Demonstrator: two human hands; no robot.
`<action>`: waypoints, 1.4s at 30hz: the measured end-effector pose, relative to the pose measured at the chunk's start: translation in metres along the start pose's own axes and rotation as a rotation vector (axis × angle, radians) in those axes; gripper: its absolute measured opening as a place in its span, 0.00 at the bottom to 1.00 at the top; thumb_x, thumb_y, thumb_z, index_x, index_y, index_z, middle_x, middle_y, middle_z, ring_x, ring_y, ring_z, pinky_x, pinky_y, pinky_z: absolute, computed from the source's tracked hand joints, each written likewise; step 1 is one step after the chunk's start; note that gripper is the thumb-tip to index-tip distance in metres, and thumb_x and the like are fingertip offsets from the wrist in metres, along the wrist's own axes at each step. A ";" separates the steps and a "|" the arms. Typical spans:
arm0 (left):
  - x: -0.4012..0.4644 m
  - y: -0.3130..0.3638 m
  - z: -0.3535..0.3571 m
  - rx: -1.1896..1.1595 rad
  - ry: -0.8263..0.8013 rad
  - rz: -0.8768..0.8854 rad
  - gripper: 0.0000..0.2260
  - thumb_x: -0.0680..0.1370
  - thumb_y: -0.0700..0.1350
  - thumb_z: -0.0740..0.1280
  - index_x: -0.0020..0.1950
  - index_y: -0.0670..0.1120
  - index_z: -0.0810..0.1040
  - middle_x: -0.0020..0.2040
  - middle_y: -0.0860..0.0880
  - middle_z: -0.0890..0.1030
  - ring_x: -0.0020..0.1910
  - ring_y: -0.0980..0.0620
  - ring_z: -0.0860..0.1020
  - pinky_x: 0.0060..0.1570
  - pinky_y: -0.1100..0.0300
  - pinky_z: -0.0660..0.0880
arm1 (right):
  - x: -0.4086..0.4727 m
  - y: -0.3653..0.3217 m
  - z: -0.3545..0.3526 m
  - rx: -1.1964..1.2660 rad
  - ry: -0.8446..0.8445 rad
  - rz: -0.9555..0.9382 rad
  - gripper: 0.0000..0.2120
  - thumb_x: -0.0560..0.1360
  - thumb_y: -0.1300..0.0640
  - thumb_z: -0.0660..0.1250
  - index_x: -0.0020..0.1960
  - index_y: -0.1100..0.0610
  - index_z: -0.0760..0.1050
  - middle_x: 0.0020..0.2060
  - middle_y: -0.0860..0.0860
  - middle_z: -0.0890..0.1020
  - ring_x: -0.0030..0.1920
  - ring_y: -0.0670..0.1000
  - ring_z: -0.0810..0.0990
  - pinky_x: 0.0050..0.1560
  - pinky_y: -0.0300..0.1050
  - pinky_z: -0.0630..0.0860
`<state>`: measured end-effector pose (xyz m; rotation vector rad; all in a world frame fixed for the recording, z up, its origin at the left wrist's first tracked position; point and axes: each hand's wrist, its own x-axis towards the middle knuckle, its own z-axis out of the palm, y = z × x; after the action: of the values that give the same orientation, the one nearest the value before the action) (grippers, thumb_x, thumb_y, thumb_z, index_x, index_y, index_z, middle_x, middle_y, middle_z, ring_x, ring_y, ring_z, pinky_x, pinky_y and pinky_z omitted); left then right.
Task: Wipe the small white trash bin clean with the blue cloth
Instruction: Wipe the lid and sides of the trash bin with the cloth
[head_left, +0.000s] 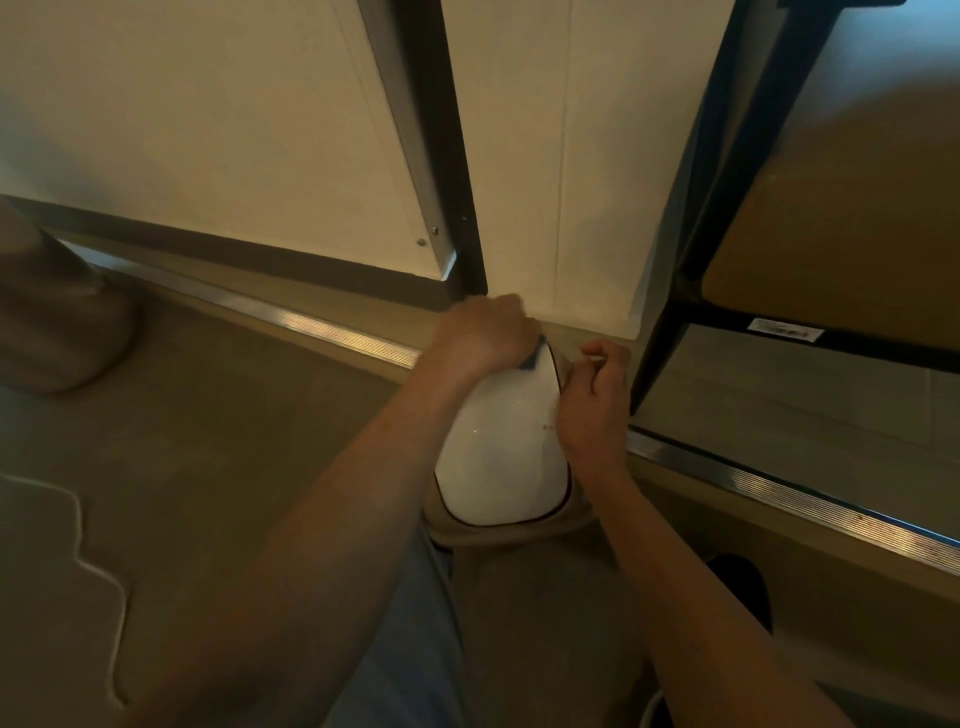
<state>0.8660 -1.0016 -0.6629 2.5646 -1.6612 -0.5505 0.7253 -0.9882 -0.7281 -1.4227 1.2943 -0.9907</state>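
Observation:
The small white trash bin (501, 452) stands on the floor in front of me, seen from above, with a thin dark rim line and a few brown specks on its right side. My left hand (483, 332) is closed over the blue cloth (535, 358), pressing it on the bin's far top edge; only a small blue corner shows. My right hand (592, 400) rests against the bin's right side, fingers curled along its edge and steadying it.
A white wall panel and a dark metal post (457, 156) rise behind the bin. A black shelf frame (670, 332) with a wooden board stands to the right. A metal floor strip (779, 488) runs across. A brown bag (57, 322) sits at left.

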 end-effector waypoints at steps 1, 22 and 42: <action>-0.006 0.015 0.004 0.006 0.050 0.064 0.13 0.82 0.54 0.59 0.58 0.47 0.76 0.53 0.46 0.79 0.52 0.44 0.76 0.49 0.52 0.71 | 0.000 0.000 0.000 0.011 0.000 -0.006 0.09 0.84 0.60 0.55 0.63 0.58 0.69 0.46 0.46 0.75 0.44 0.40 0.74 0.43 0.30 0.69; -0.052 -0.007 0.025 -0.168 0.289 0.477 0.12 0.80 0.51 0.58 0.61 0.50 0.74 0.58 0.50 0.77 0.55 0.50 0.74 0.49 0.54 0.73 | 0.001 0.002 0.000 0.053 0.008 -0.003 0.15 0.83 0.62 0.55 0.70 0.55 0.65 0.46 0.48 0.77 0.43 0.42 0.77 0.40 0.29 0.72; -0.052 -0.073 0.013 -0.276 0.235 0.349 0.14 0.81 0.52 0.58 0.64 0.52 0.74 0.57 0.51 0.79 0.52 0.52 0.76 0.51 0.53 0.75 | 0.001 0.002 -0.001 0.043 0.002 0.029 0.14 0.83 0.63 0.55 0.67 0.53 0.65 0.36 0.49 0.74 0.35 0.44 0.73 0.34 0.31 0.70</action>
<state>0.9074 -0.9223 -0.6766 2.0028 -1.7511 -0.4018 0.7242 -0.9893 -0.7296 -1.3673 1.2845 -0.9956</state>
